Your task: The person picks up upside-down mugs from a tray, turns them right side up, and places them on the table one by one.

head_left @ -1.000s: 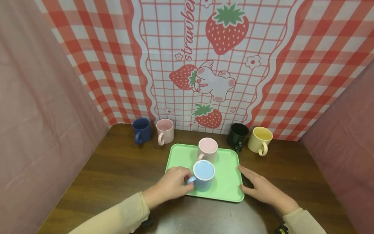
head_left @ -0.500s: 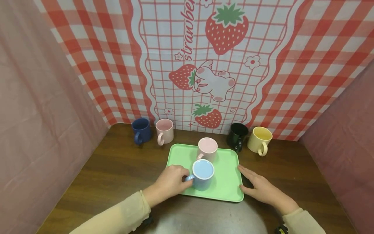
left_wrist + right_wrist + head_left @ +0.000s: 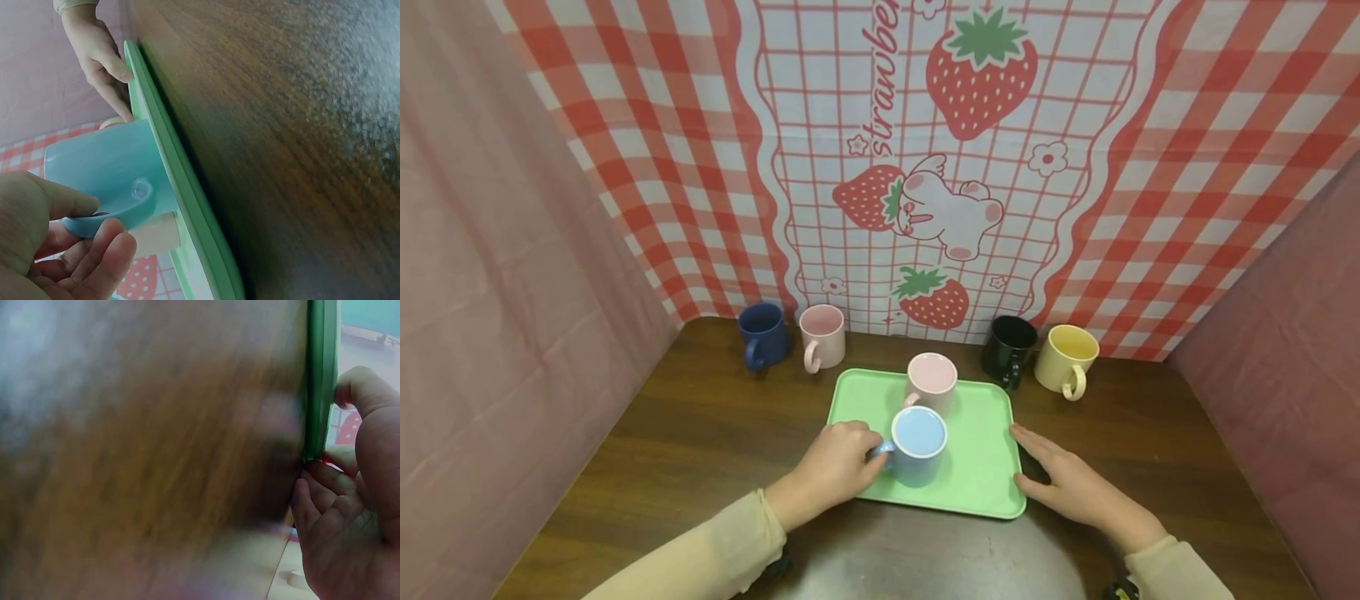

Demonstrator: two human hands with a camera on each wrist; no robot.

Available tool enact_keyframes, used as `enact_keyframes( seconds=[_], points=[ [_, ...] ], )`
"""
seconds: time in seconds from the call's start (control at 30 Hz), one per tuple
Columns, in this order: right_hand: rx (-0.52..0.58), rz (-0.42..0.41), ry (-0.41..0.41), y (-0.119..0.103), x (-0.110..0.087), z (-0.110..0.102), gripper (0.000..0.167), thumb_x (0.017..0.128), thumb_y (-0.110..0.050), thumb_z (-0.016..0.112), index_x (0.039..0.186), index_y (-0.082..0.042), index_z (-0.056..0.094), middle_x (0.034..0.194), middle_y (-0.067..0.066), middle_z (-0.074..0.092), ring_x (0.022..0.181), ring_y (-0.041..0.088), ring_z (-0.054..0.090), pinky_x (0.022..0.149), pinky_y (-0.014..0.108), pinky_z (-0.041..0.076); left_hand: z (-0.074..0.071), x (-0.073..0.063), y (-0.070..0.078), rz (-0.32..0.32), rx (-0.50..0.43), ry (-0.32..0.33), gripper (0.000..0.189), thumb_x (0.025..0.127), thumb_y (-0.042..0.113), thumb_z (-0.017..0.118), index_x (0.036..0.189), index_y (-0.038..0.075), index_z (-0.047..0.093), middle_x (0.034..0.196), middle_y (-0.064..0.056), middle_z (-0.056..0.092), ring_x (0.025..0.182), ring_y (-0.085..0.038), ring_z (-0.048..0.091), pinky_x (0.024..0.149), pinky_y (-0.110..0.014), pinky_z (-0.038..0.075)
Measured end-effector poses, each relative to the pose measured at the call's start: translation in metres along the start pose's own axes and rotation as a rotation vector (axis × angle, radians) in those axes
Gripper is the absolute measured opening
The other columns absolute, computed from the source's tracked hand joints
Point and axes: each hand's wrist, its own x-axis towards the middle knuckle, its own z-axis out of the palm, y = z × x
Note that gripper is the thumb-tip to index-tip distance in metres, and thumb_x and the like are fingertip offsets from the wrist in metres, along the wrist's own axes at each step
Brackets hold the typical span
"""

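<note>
A light blue mug (image 3: 917, 446) stands upside down on the front part of a green tray (image 3: 985, 454). My left hand (image 3: 835, 462) pinches its handle, which points left; in the left wrist view the thumb and fingers are around the handle (image 3: 119, 215). Right behind it on the tray is an upside-down pink mug (image 3: 931, 383), partly covered by the blue one in the head view. My right hand (image 3: 1071, 479) touches the tray's right edge with thumb and fingers extended. The right wrist view shows the thumb at the tray rim (image 3: 320, 394).
Along the back of the brown table (image 3: 692, 467) stand a dark blue mug (image 3: 763, 336) and another pink mug (image 3: 823, 337) at left. A black mug (image 3: 1009, 346) and a yellow mug (image 3: 1066, 358) stand at right. Behind hangs a strawberry-print cloth (image 3: 955, 208).
The light blue mug has shifted slightly left and its handle has turned a little toward the back, with my left hand moving along. The right hand stays at the tray edge.
</note>
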Motion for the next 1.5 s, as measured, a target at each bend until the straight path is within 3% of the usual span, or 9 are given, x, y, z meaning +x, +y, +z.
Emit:
enact_keyframes(
  seconds=[0.83, 1.23, 1.5],
  points=[
    [0.005, -0.004, 0.015, -0.002, -0.002, 0.002, 0.07, 0.104, -0.028, 0.078, 0.16, 0.003, 0.049, 0.162, 0.024, 0.053, 0.145, 0.045, 0.054, 0.11, 0.064, 0.05, 0.0, 0.001, -0.002, -0.007, -0.048, -0.004, 0.038, 0.086, 0.011, 0.083, 0.062, 0.018, 0.054, 0.062, 0.008, 0.045, 0.058, -0.005, 0.04, 0.053, -0.021, 0.036],
    [0.008, 0.011, 0.007, -0.001, -0.003, 0.002, 0.07, 0.104, -0.029, 0.077, 0.161, 0.002, 0.049, 0.163, 0.023, 0.052, 0.147, 0.044, 0.053, 0.111, 0.065, 0.049, -0.001, 0.003, 0.0, 0.016, -0.075, -0.045, 0.043, 0.086, 0.018, 0.078, 0.057, 0.022, 0.046, 0.056, 0.014, 0.039, 0.053, -0.002, 0.036, 0.048, -0.019, 0.03],
    [0.019, 0.019, -0.006, -0.001, -0.001, 0.002, 0.07, 0.105, -0.028, 0.076, 0.161, 0.003, 0.048, 0.163, 0.025, 0.051, 0.146, 0.046, 0.052, 0.111, 0.066, 0.048, -0.002, 0.005, 0.011, -0.035, -0.165, -0.108, 0.044, 0.087, 0.014, 0.078, 0.057, 0.022, 0.047, 0.054, 0.017, 0.036, 0.051, 0.003, 0.032, 0.048, -0.015, 0.027]
  ],
)
